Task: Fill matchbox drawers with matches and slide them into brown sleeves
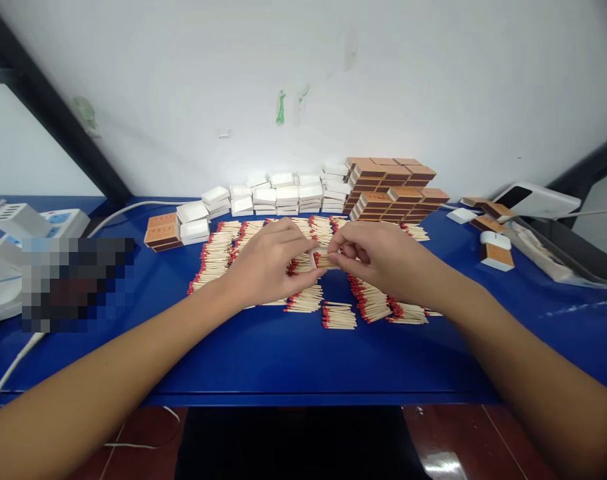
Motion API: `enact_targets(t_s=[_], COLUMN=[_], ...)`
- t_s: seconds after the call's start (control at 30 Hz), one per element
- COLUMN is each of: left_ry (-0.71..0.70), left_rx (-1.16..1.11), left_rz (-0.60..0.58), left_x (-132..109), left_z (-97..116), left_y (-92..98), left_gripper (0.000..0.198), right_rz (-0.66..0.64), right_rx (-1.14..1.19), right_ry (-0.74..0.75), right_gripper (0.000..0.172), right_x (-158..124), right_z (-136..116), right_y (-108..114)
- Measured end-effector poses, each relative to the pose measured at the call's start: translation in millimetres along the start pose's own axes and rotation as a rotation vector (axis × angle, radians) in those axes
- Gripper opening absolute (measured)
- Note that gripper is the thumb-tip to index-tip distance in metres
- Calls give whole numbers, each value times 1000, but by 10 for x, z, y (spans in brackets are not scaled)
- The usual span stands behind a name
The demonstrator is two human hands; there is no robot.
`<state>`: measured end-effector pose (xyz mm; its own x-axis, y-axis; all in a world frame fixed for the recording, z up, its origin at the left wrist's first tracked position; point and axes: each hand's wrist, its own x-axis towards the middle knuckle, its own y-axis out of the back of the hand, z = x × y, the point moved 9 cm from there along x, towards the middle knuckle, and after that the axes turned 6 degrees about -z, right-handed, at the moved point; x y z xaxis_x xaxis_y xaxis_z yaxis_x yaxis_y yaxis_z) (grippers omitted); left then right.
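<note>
My left hand (pixel 271 260) grips a small white matchbox tray (pixel 313 259) between thumb and fingers. A bundle of matches (pixel 325 260) lies at the tray with red heads to the left. My right hand (pixel 376 250) pinches the right ends of these matches, its other fingers curled in. Under and around both hands, rows of loose red-headed matches (pixel 216 253) cover the tabletop. One small pile of matches (pixel 339 315) lies at the front, below the hands.
White matchbox trays (pixel 276 195) are stacked along the wall, with brown matchboxes (pixel 393 190) piled to their right. Two orange-brown boxes (pixel 162 230) stand left. Power strips (pixel 58 223) and a cable sit far left; a white device (pixel 536 200) and loose boxes (pixel 497 255) lie right on the blue table (pixel 293 367).
</note>
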<state>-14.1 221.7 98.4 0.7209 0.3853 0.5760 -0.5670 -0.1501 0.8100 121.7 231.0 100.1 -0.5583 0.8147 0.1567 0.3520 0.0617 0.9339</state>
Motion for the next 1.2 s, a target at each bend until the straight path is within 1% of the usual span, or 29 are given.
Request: enact_targets(t_s=[0.13, 0.2, 0.23, 0.27, 0.33, 0.4, 0.53, 0.8, 1.07, 1.2], left_ry=[10, 15, 14, 13, 13, 16, 22, 21, 24, 9], left_rx=[4, 11, 16, 21, 32, 39, 44, 42, 50, 51], left_rz=[-8, -20, -23, -22, -17, -15, -18, -19, -36, -28], left_x=[5, 3, 1, -2, -8, -12, -14, -19, -23, -26], left_z=[-6, -35, -48, -60, -79, -91, -105, -115, -122, -108], left_y=[1, -5, -6, -4, 2, 4, 3, -11, -25, -21], left_gripper=[26, 27, 28, 27, 25, 23, 24, 24, 23, 24], right_rz=[43, 31, -4, -66, -223, -337, -429, -478, -469, -483], right_rx=[-11, 30, 55, 79, 111, 117, 127, 126, 110, 124], right_ry=[32, 40, 43, 48, 59, 62, 23, -33, -27, -32], right_gripper=[16, 18, 18, 19, 17, 14, 10, 9, 14, 11], right_x=[-8, -22, -28, -35, -63, -99, -136, -157, -158, -159], right_z=[-44, -66, -78, -95, -133, -159, -138, -77, -48, -36], right_y=[18, 54, 51, 20, -88, -185, -297, -342, -341, -366])
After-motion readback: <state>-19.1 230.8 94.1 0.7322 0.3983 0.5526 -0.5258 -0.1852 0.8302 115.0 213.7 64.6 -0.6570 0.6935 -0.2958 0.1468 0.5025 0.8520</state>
